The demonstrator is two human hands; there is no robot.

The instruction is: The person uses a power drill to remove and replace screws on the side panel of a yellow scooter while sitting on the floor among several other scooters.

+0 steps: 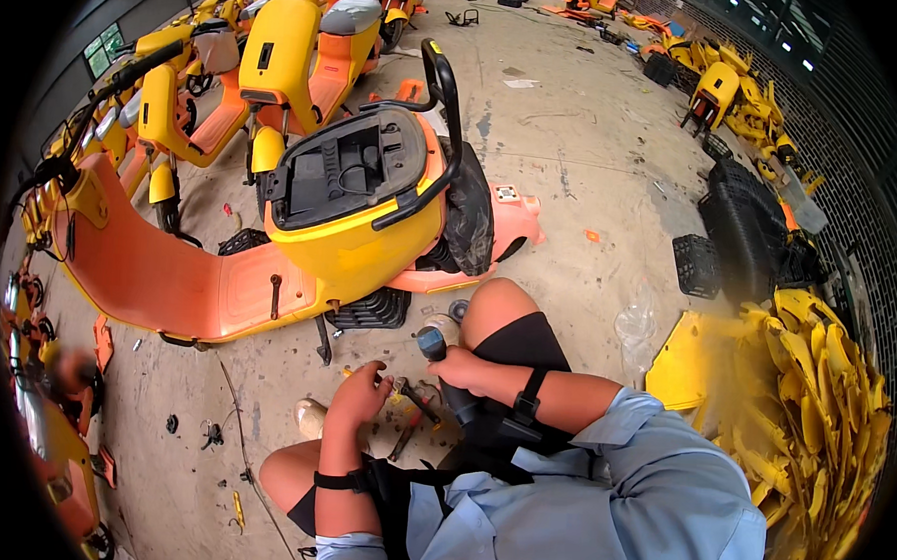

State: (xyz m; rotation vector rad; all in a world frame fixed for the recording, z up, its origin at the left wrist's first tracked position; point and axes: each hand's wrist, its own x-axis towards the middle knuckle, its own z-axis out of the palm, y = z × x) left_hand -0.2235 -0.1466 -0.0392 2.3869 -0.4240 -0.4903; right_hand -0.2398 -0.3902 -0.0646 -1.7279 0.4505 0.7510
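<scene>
My right hand (455, 368) is closed round a dark cordless power tool (431, 342) with a blue-grey end, held between my knees. My left hand (360, 394) is a short way to its left, fingers apart and slightly bent, with nothing visible in it. Beneath the hands, several hand tools lie on the floor, among them a hammer-like tool (401, 442) and one with red handles (421, 403). In front of me stands a yellow and orange scooter (355, 248). Its seat is off, exposing a black compartment (348, 171). A metal wrench-like tool (275, 296) lies on its footboard (248, 289).
More yellow scooters (278, 52) crowd the far left. A heap of yellow panels (814, 396) rises at my right, with black crates (696, 266) beyond. Orange scooter parts (65, 463) stand at the left edge. A thin cable (238, 411) crosses the floor, near a yellow-handled tool (239, 509).
</scene>
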